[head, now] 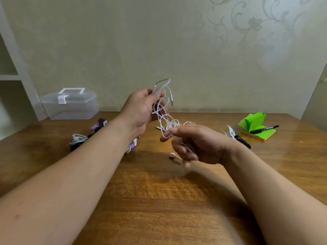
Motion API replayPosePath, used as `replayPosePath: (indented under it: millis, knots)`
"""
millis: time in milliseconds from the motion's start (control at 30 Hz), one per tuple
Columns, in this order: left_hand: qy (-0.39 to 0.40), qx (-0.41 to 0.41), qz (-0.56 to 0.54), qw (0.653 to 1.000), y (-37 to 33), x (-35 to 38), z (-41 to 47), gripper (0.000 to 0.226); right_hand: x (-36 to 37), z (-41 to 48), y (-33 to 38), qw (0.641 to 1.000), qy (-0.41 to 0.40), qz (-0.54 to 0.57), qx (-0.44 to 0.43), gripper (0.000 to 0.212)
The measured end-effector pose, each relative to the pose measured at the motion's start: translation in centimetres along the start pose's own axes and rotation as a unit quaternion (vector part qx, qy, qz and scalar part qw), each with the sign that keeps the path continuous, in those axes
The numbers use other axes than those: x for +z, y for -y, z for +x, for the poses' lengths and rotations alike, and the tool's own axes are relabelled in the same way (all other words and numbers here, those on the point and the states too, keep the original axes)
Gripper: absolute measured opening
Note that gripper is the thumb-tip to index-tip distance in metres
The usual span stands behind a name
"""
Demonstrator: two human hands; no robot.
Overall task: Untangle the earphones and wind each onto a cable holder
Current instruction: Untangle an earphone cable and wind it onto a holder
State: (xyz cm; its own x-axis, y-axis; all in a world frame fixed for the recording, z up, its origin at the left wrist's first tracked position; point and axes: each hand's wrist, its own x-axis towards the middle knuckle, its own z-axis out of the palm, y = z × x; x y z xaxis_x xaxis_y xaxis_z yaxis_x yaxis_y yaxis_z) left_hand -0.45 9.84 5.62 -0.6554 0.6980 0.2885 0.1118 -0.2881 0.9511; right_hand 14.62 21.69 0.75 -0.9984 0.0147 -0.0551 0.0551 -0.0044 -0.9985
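**Tangle in the air, centre of frame: notes on handling**

- Position: the white earphone tangle (166, 121) hangs between both hands above the wooden table (159, 200), just above mid-frame. A jack plug (171, 101) dangles at its upper end. One earbud (172, 155) hangs below, close to the tabletop.
- Left hand (141, 106), upper centre: fingers curled round the upper strands.
- Right hand (191, 144), lower and to the right: thumb and forefinger pinch the knotted loops. The other fingers are bent, and I cannot tell whether cord runs through them.
- Handling, my judgement: the cord is very light, limp and thin, and probably slick. It holds no shape, so loops will slip and re-snag. Its weak points are likely the joints at bud and plug.
- Take hold on the bare cord beside the knot. Feed the plug end back through the loops rather than tugging.
- Left of frame: purple cable holders (99, 125).
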Motion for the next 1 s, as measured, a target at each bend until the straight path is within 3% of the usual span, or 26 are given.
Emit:
replayPosePath:
  millis: [67, 167, 233, 333, 400, 533, 600, 667, 767, 900, 1000]
  knots:
    - [-0.053, -0.001, 0.015, 0.998, 0.9, -0.9, -0.4, 0.014, -0.6, -0.4, 0.5, 1.000, -0.026, -0.002, 0.013, 0.041]
    - [-0.136, 0.008, 0.068, 0.988, 2.4, -1.8, -1.1, 0.016, -2.1, -0.4, 0.7, 0.982, -0.155, -0.104, 0.000, 0.045]
    - [-0.169, -0.011, 0.053, 0.984, 3.2, -2.1, -1.5, 0.016, -3.0, -0.2, 0.3, 0.946, -0.265, -0.186, -0.006, 0.043]
    - [-0.181, -0.050, -0.033, 0.982, 3.5, -2.3, -2.1, 0.019, -3.8, 0.3, -0.1, 0.888, -0.406, -0.209, -0.059, 0.046]
    - [-0.168, -0.041, -0.076, 0.982, 3.3, -2.3, -2.1, 0.020, -4.0, -0.1, 0.3, 0.853, -0.460, -0.238, -0.070, 0.043]
    - [-0.059, -0.054, -0.189, 0.979, 2.9, -2.2, -2.1, 0.021, -3.4, -1.1, 0.6, 0.846, -0.362, -0.392, 0.023, 0.041]
    - [0.019, -0.072, -0.210, 0.975, 3.0, -2.2, -2.2, 0.029, -2.9, -0.7, 0.1, 0.844, -0.354, -0.403, 0.005, 0.041]
    - [0.090, -0.089, -0.182, 0.975, 3.2, -2.1, -2.5, 0.036, -2.2, -0.2, 0.0, 0.886, -0.344, -0.304, -0.061, 0.039]
    - [0.194, -0.121, -0.116, 0.967, 3.3, -1.7, -3.3, 0.041, -0.9, 0.4, 0.3, 0.955, -0.241, -0.118, -0.130, 0.040]
    - [0.277, -0.120, -0.016, 0.953, 3.1, -1.2, -4.4, 0.041, -0.3, 0.5, 0.3, 0.973, -0.150, -0.093, -0.146, 0.040]
    - [0.283, -0.109, 0.020, 0.953, 3.0, -1.3, -4.4, 0.040, -1.1, 0.5, 0.4, 0.966, -0.170, -0.107, -0.164, 0.023]
